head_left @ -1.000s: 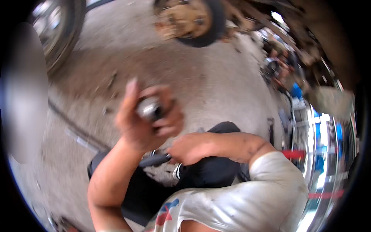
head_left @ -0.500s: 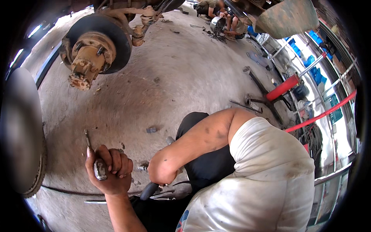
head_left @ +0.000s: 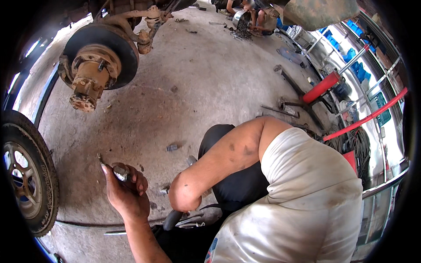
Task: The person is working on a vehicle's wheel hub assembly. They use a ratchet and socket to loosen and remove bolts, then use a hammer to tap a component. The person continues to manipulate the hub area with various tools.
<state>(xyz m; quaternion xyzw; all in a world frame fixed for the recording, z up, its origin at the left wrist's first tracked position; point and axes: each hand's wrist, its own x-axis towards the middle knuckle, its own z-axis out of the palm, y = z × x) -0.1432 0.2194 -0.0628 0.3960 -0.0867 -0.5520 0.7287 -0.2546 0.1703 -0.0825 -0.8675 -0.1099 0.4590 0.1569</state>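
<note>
My left hand point(head_left: 129, 190) is raised over the floor at lower left, closed round a metal hand tool point(head_left: 121, 173) with a rounded silver end. A slim steel tip point(head_left: 100, 158) sticks out past the thumb; whether it belongs to the same piece I cannot tell. My right arm crosses in front of my bent knee, and my right hand point(head_left: 184, 199) is folded down low, its fingers hidden. Just below it shows a dark handle-like piece point(head_left: 173, 220). A grey socket-like cylinder point(head_left: 172, 148) lies on the concrete ahead, and a small silver fitting point(head_left: 164, 191) lies between my hands.
A brake disc with a rusty hub point(head_left: 90, 79) hangs from a vehicle at upper left. A wheel with its tyre point(head_left: 46, 193) stands at the left edge. To the right is a red jack cylinder point(head_left: 321, 87) on dark legs. Two people crouch beside a metal bowl point(head_left: 239, 18) at the back.
My left hand has turned, tilting the tool's silver end up and away from me. The view has shifted, so the hub sits further left and more of the wheel shows.
</note>
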